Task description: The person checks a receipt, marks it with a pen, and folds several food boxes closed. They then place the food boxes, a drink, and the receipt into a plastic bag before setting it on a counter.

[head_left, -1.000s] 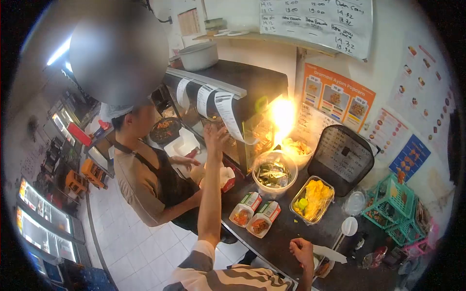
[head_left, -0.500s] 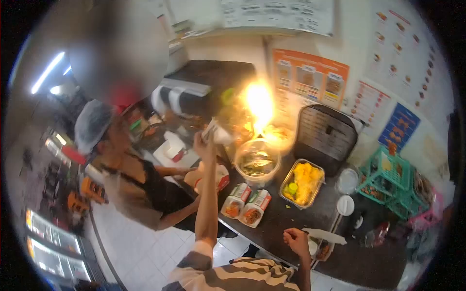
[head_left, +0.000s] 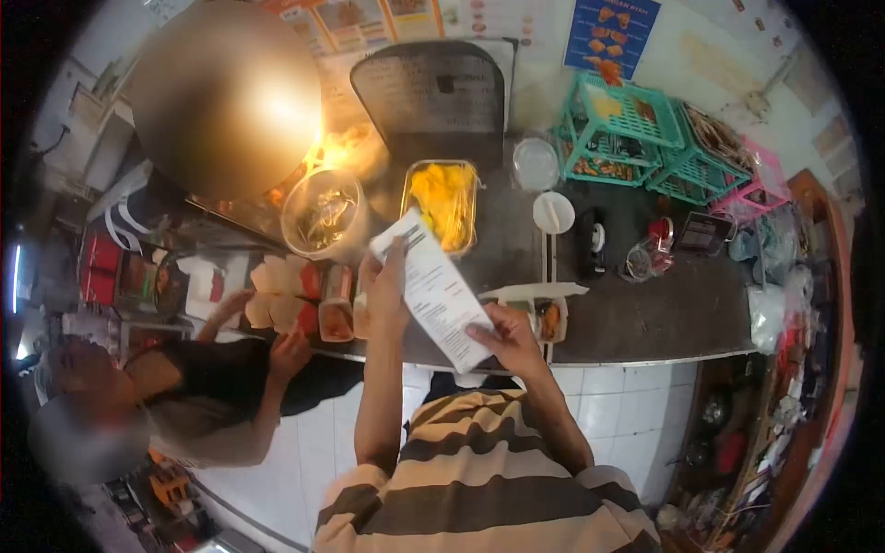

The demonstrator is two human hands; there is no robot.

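Observation:
A long white printed receipt (head_left: 433, 293) is stretched at a slant over the counter's front edge. My left hand (head_left: 384, 284) grips its upper left side, while my right hand (head_left: 513, 341) pinches the lower right edge between thumb and fingers. Behind the receipt's top end lies a foil tray of yellow food (head_left: 442, 189), partly covered by the paper. Close to my right hand is an open box with fried food (head_left: 550, 319). Left of my left hand stands a small food box (head_left: 336, 315); another beside it is mostly hidden by my arm.
A co-worker (head_left: 184, 387) handles open cartons (head_left: 277, 290) at the left. A clear tub (head_left: 318, 221) stands near a bright light. Further right are white lids (head_left: 553, 213), a tape dispenser (head_left: 595, 241), green baskets (head_left: 618, 129) and a plastic bag (head_left: 767, 313).
My left hand has come back from beyond the tub with the white paper. My right hand has risen from the counter edge and taken hold of it. The view has swung right.

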